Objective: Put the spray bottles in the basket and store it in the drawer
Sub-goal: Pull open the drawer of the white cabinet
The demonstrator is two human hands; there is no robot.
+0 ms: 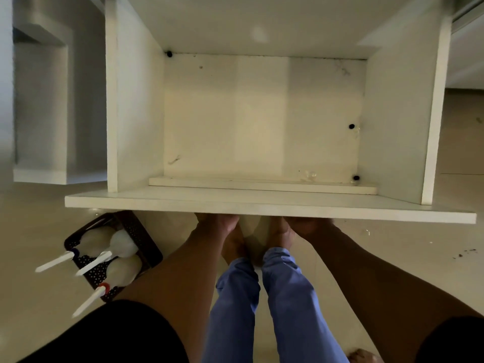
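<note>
White board forms the drawer (262,121), which is pulled out and seen with a bare bottom. Its front panel (262,205) is met from below by the left hand (218,226) and right hand (301,227); the fingers are hidden under the panel, so their grip cannot be told. On the floor (39,226) at the left, three spray bottles (123,247) are held in a dark perforated basket (146,244).
</note>
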